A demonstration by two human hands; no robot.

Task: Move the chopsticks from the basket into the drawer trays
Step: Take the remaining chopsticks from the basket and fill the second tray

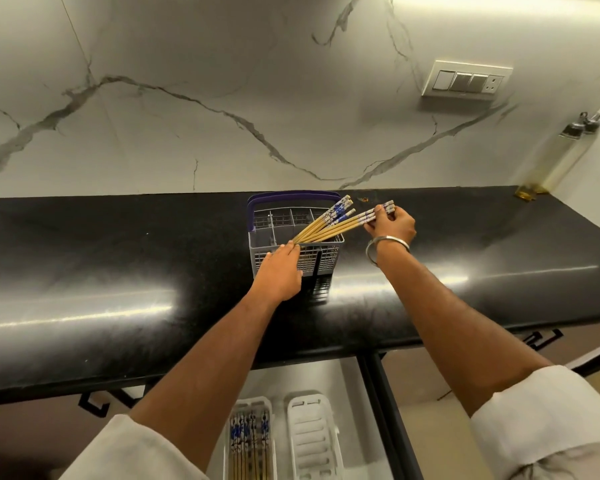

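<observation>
Two trays (314,441); right hand (392,225) pinches two chopsticks (343,225).

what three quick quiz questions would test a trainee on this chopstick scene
1. True or false: the right hand pinches the patterned ends of some chopsticks that lean out of the basket.
2. Which tray in the drawer already holds chopsticks: A) left tray B) right tray?
3. Fill in: the left hand rests on the basket's ___ wall.

Key: 1 true; 2 A; 3 front
</observation>
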